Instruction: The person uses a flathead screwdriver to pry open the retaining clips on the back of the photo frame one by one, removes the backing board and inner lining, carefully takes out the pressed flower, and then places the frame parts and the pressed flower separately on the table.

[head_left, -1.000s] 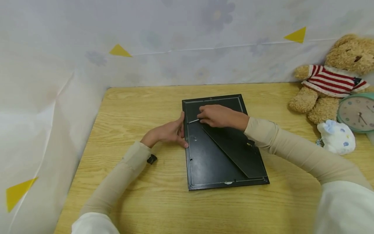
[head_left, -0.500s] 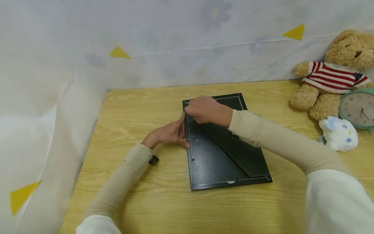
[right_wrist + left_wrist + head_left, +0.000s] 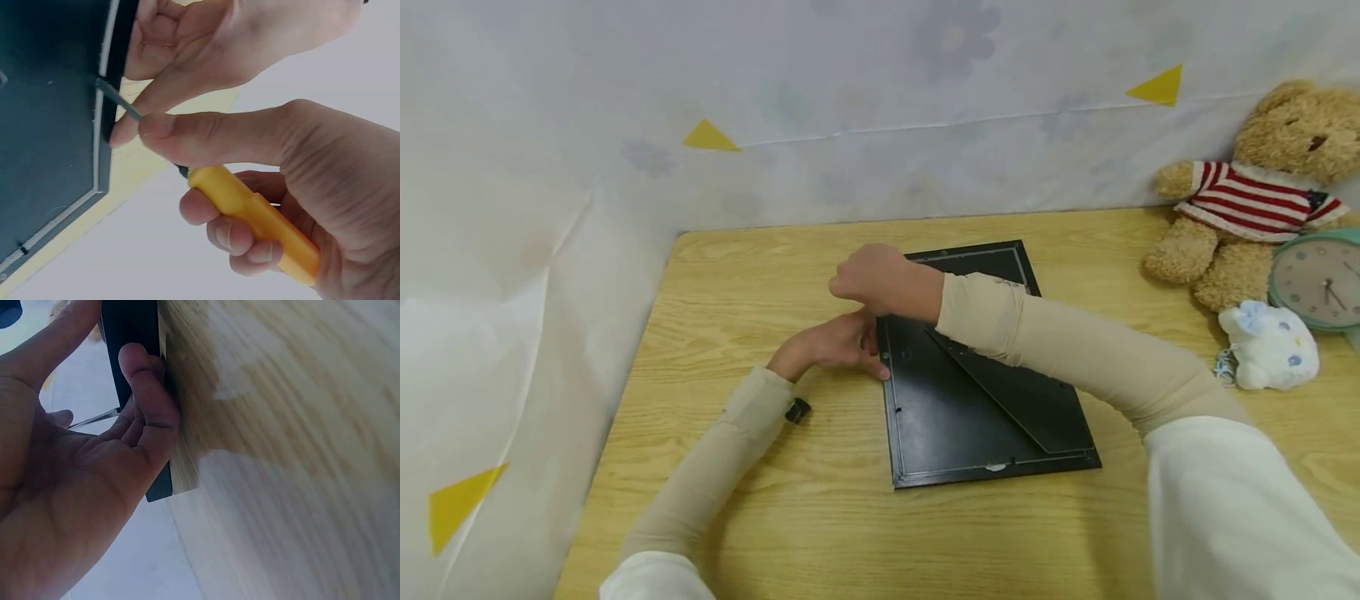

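Note:
A black picture frame (image 3: 932, 425) lies face down on the wooden table, its backing and slanted stand leg (image 3: 1007, 396) uppermost. My left hand (image 3: 838, 342) holds the frame's left edge, with curled fingers against its side in the left wrist view. My right hand (image 3: 880, 279) grips a screwdriver (image 3: 256, 215) with a yellow handle, the thumb along its metal shaft. In the right wrist view the screwdriver's tip meets the groove between backing and border. The head view hides the screwdriver behind the right hand.
A small black object (image 3: 797, 410) lies beside the left forearm. At the right stand a teddy bear (image 3: 1258, 200) in a striped shirt, a green-rimmed clock (image 3: 1311, 279) and a white plush toy (image 3: 1273, 346). A patterned sheet (image 3: 865, 175) hangs behind the table.
My right hand has moved left across the frame with the screwdriver, from over the backing to beyond the left edge. The left hand stays at that edge.

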A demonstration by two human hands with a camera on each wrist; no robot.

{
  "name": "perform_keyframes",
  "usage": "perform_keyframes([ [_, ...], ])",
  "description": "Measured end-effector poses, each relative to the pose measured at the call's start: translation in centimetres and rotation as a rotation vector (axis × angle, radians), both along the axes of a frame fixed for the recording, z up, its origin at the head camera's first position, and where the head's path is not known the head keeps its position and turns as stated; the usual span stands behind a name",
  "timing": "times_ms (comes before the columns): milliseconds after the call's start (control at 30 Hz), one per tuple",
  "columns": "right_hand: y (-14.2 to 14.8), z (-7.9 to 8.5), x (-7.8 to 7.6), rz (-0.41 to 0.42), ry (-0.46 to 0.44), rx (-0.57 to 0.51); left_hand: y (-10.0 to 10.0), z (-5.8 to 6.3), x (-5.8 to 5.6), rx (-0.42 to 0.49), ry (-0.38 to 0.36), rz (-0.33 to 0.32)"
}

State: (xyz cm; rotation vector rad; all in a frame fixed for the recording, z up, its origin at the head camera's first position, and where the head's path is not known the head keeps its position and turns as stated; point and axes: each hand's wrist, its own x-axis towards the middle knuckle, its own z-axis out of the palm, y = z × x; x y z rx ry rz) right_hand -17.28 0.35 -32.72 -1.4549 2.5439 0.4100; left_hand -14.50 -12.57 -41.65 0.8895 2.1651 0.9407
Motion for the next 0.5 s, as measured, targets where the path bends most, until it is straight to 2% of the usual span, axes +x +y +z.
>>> perform_keyframes([
  [133, -1.1, 0.1, 0.1, -0.003, 0.012, 0.021, -0.1, 0.2, 0.1, -0.012, 0.019, 0.004],
  [300, -2.6, 0.3, 0.3, 0.003, 0.045, 0.116, -0.2, 0.3, 0.3, -0.024, 0.042, 0.01],
  [500, -3.3, 0.4, 0.7, 0.01, 0.064, 0.19, -0.2, 0.5, 0.5, -0.011, -0.002, -0.001],
])
